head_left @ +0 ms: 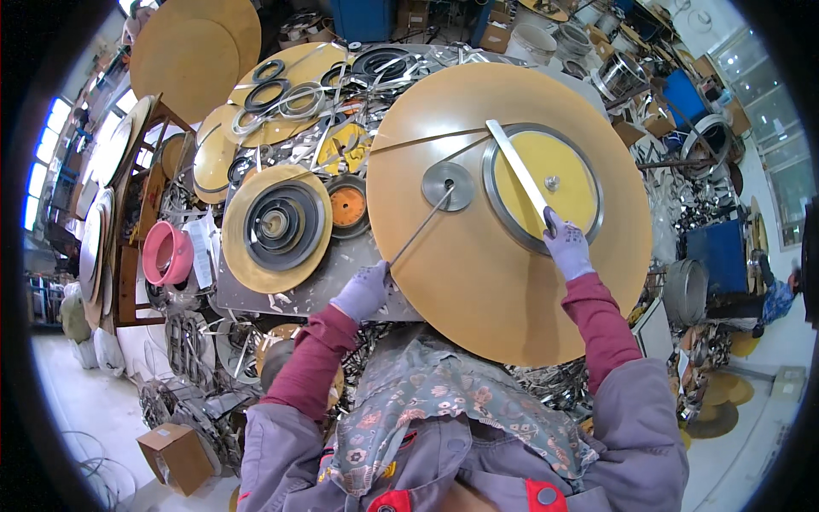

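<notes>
Jutting past right fingers (558, 232): strip (517, 169)

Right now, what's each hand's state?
Left lavender-gloved hand: closed, holding a thin grey metal rod.
Right lavender-gloved hand: closed, holding a long, flat, whitish metal-looking strip.

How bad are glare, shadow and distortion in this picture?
Head view: windows at far left blown out; head view: dark streaks, shadow or reflection, cross the large tan disc; head view: black fisheye rim, edges bending near it.
</notes>
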A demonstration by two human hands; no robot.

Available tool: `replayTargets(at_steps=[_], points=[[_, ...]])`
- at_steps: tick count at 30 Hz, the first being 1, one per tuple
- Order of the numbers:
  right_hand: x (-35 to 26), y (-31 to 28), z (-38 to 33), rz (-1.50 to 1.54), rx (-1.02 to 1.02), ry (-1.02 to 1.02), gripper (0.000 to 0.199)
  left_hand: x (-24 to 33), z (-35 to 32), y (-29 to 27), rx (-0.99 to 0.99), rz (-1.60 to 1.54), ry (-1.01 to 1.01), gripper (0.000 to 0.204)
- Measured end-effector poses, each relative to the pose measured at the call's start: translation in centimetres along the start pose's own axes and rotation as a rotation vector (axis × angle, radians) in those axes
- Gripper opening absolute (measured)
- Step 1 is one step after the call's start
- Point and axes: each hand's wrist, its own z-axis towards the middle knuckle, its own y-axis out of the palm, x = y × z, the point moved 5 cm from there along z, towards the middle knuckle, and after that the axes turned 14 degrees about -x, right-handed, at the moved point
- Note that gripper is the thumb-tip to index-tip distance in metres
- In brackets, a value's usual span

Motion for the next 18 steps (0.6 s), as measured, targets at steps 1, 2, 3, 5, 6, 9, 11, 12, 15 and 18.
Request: replayTargets(at_steps=[1, 2, 3, 5, 6, 9, 11, 12, 15, 18], points=[[-0.1, -0.2, -0.2, 0.032, -0.021, -0.021, 0.049, -0.1, -0.2, -0.7, -0.016, -0.02, -0.02, 0.024], [-0.2, -0.7, -0.6, 0.065, -0.043, -0.043, 0.048, -1.8, 0.5, 0.0, -0.026, -0.012, 0.002, 0.023], [-0.2, -0.7, -1.1, 0.102, -0.064, -0.06, 0.047, -1.5, 0.3, -0.1, -0.039, 0.026, 0.025, 0.021], [-0.3, 0.6, -2.1, 0.291, -0.022, -0.246, 0.045, -0.7, -0.5, -0.2, -0.063, 0.102, 0.07, 0.017], [0.1, 1.2, -3.0, 0.379, 0.0, -0.331, 0.043, -0.9, -0.6, 0.1, -0.061, 0.095, 0.074, 0.016], [1.5, 4.3, -4.4, 0.448, -0.141, -0.263, 0.041, -1.2, -1.3, 0.4, -0.056, 0.077, 0.062, 0.015], [1.3, 4.9, -5.1, 0.498, -0.224, -0.212, 0.041, -0.5, -2.3, -0.2, -0.064, 0.063, 0.053, 0.014], [1.1, 5.2, -5.2, 0.54, -0.264, -0.181, 0.04, -0.9, -2.5, -0.1, -0.057, 0.055, 0.055, 0.013], [0.5, 5.1, -5.4, 0.619, -0.357, -0.169, 0.04, -2.3, -3.5, -0.2, -0.051, 0.065, 0.063, 0.01], [0.2, 5.0, -6.0, 0.591, -0.447, -0.151, 0.04, -2.5, -4.8, 0.0, -0.073, 0.116, 0.068, 0.01]])
